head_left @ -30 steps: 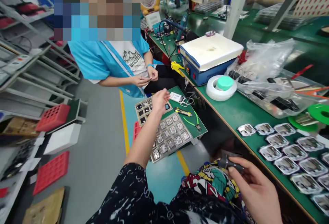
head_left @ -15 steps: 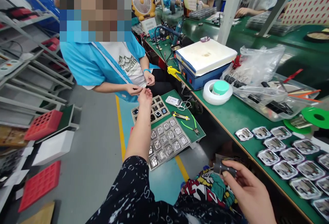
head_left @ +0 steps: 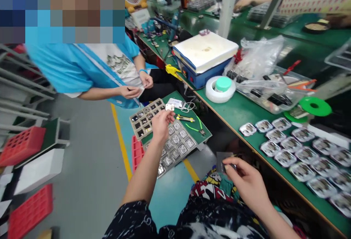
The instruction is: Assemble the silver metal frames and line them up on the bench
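My left hand (head_left: 161, 122) is stretched out over two part trays and pinches a small white part (head_left: 169, 106) between its fingertips. The nearer grey tray (head_left: 178, 147) holds several silvery parts; the beige tray (head_left: 145, 119) behind it holds several dark ones. My right hand (head_left: 244, 182) is low over my lap, closed on a small dark grey tool or part (head_left: 223, 160). A person in a blue jacket (head_left: 82, 67) sits opposite, hands (head_left: 137, 87) together at the waist.
A green workbench (head_left: 246, 111) runs along the right with rows of silvery packets (head_left: 290, 147), a tape roll (head_left: 221, 89), a blue-and-white heating plate (head_left: 204, 56) and a clear bin (head_left: 274, 93). Red trays (head_left: 30, 206) and metal racks stand on the left floor. Pliers and a cutter lie on a green board (head_left: 192, 122).
My left hand drew back from the other person's hands and now holds a small white part. The camera swung right. My right hand shifted slightly left, still gripping the dark item.
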